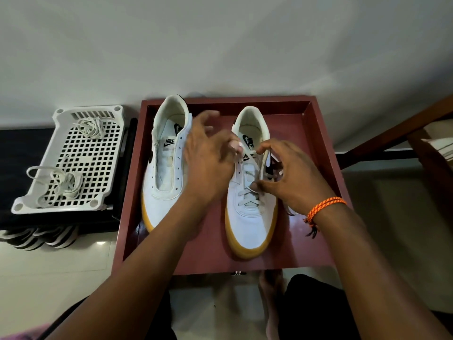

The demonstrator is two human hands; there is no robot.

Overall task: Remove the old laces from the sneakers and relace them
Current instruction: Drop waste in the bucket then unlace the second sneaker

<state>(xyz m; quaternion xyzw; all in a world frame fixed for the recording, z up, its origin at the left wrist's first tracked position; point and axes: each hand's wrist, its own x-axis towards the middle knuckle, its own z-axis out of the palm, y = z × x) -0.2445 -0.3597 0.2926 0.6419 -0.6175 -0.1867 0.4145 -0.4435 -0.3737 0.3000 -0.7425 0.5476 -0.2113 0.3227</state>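
Nearest, two bare forearms reaching in from the near edge, an orange braided wristband [326,207] on the right wrist. Beyond them a dark red tray [316,153] holding two white sneakers with yellow soles, toes pointing near, heels far. Right sneaker [247,227] laced across the lowest eyelets only, a white lace [248,192] crossing there and running up toward the tongue. Right hand [291,177] over that shoe's right side, thumb tip pressed against the lace crossing, forefinger and another finger pinching a strand of lace up by the tongue. Left hand [208,158] blurred, hovering between the two shoes with fingers spread and loosely bent; whether it holds a lace end, cannot tell. Left sneaker [161,187] on the tray's left side, eyelets bare, tongue showing. Left of the tray, a white perforated plastic basket lid [31,200] resting on a dark surface, with one loose bundle of laces [58,185] at its near end and a second tangle of laces [92,127] at its far end. Farthest, a pale wall.
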